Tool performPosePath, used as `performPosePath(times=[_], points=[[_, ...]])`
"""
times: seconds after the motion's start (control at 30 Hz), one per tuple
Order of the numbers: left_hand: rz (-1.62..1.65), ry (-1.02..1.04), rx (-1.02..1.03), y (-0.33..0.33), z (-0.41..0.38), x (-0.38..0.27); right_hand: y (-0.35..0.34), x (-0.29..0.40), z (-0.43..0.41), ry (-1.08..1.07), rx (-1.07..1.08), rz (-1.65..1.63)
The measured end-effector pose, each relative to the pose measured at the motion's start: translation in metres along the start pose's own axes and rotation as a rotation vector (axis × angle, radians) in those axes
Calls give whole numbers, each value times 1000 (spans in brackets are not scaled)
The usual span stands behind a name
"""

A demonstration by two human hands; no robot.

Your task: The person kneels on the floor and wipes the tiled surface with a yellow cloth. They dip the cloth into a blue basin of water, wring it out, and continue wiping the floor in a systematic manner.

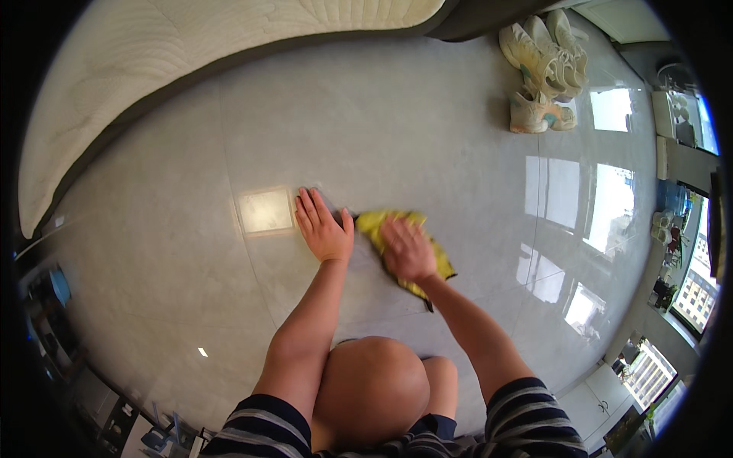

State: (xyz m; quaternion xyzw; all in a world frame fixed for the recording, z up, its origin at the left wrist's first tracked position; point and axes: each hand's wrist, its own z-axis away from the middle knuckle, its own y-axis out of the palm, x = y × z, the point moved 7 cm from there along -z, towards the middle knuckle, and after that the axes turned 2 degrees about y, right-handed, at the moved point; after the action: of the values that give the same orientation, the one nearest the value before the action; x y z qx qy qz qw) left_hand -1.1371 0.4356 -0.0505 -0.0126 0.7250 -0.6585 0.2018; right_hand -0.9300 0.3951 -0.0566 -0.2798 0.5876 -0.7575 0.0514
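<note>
A yellow cloth with dark edging (442,259) lies spread on the glossy grey tile floor (366,126), a little right of the middle. On top of it rests my right hand (408,247), slightly blurred, palm down with its fingers over the cloth. To the left, my left hand (326,226) is flat on the bare tiles, thumb apart from the fingers, holding nothing. A gap of floor separates it from the cloth's left corner. My bent knee (372,389) shows between the forearms.
Several pale sneakers (544,74) stand close together at the upper right. A cream quilted mattress or cushion edge (229,28) runs across the upper left. White cabinets (598,398) and windows line the right side; a shelf with a blue container (59,286) is at the far left.
</note>
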Motion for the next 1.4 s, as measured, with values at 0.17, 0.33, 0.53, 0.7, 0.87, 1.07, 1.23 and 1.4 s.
performPosePath(times=[0.17, 0.33, 0.53, 0.7, 0.87, 1.07, 1.23, 1.4], points=[[31, 8, -5, -1, 1, 3, -65, -111, -118, 245, -188, 100], [50, 12, 41, 4, -3, -11, -130, -225, -209, 532, -522, 301], [0, -2, -1, 1, 0, 4, -56, -51, -144, 180, -213, 114], [18, 3, -3, 0, -3, -7, -47, -55, -56, -1, -64, -32], [-8, 13, 6, 1, 0, -3, -95, -181, -77, 598, -425, 117], [25, 21, -9, 1, 0, 1, -115, -261, -165, 835, -609, 228], [44, -8, 36, 5, -1, 0, -121, -247, -266, 624, -656, 268], [41, -15, 96, 6, 0, 4, -80, -85, -363, 332, -513, 206]])
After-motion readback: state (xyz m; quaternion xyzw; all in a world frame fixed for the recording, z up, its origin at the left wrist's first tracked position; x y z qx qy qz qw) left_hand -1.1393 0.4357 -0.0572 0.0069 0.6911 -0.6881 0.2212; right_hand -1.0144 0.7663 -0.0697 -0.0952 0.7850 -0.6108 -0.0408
